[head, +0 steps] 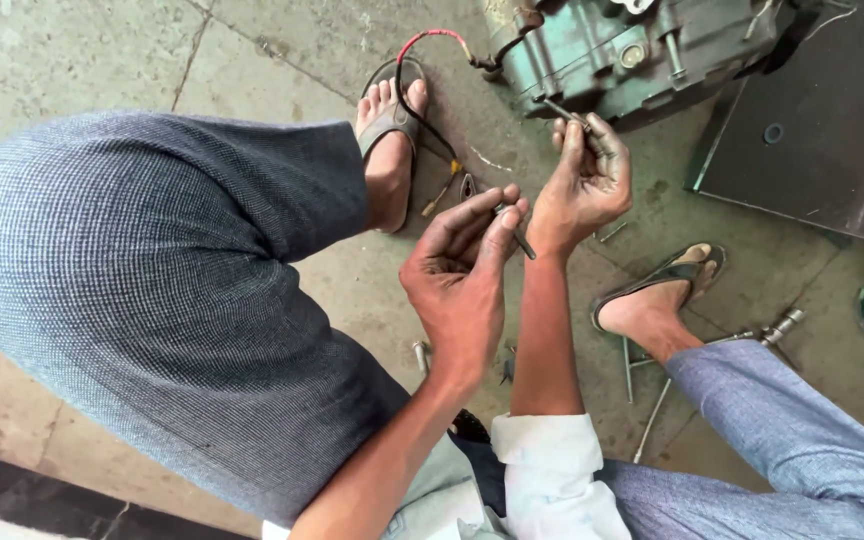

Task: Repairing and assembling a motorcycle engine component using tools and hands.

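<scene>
While I am looking down from the head camera, I am listing items from left to right.

Item one: grey-trousered knee [152, 290], filling the left side, bent above the concrete floor [72, 50].

Item two: left foot in a sandal [389, 140], resting flat on the floor, with a red and black wire [432, 38] running past its toes toward the engine.

Item three: left hand [462, 270], palm up, fingers curling in and pinching a thin dark pin [520, 240] between thumb and fingertips.

Item four: right hand [582, 180], raised just beside the left, greasy, gripping a small metal rod [564, 112] between thumb and forefinger, its tip pointing at the engine.

Item five: green engine casing [632, 50], sitting on the floor just above the right hand.

Item six: right foot in a sandal [662, 290], with loose bolts and rods [782, 325] lying near it.

Item seven: dark flat panel [822, 130], lying at the right edge.
</scene>
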